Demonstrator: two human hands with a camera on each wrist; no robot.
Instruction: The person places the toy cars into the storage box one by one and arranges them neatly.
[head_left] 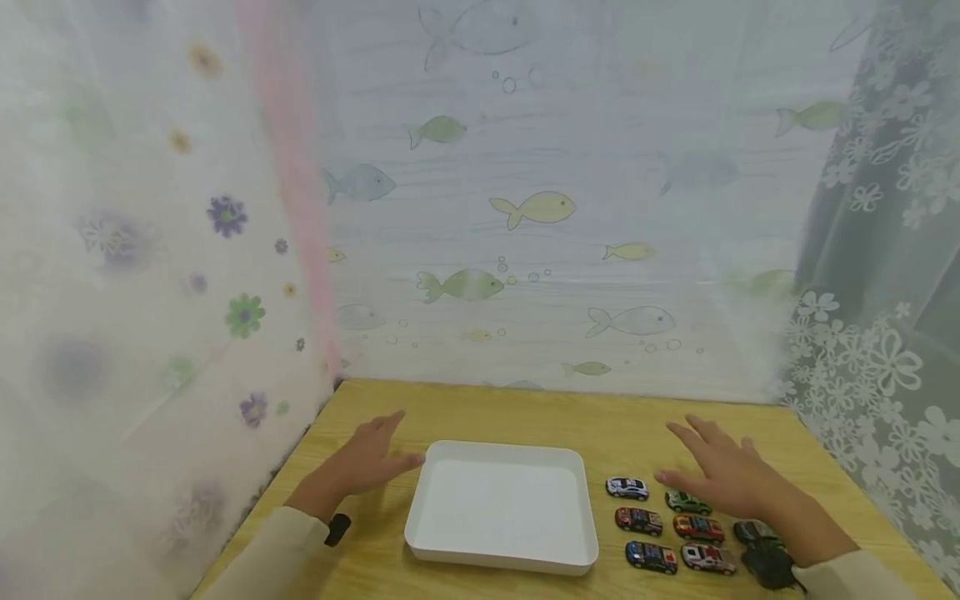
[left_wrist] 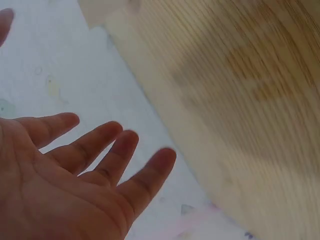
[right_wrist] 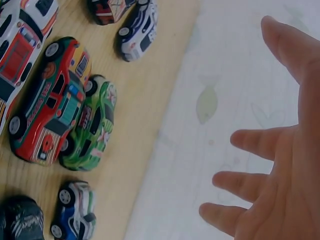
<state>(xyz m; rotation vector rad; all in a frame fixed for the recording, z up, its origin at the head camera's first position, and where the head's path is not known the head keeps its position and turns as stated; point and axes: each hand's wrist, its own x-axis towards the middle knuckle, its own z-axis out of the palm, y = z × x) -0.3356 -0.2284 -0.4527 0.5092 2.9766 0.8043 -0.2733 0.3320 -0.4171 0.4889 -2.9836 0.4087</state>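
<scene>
My left hand [head_left: 362, 461] is held beside the left rim of a white rectangular tray [head_left: 501, 500], with its fingers spread and nothing in them. In the left wrist view that hand [left_wrist: 82, 175] shows its palm and separated fingers. Toward the right, my right hand [head_left: 723, 471] is raised above several toy cars, fingers apart and holding nothing. Nearest below it is a green toy car [head_left: 687, 502], also plain in the right wrist view next to a red toy car [right_wrist: 52, 107]. The right hand [right_wrist: 270, 175] is apart from both there.
Other toy cars stand in rows right of the tray, among them a white one [head_left: 627, 488] and a blue one [head_left: 651, 557]. The wooden table [head_left: 465, 408] meets a fish-patterned curtain [head_left: 540, 292] at the back. Flowered curtains hang at both sides.
</scene>
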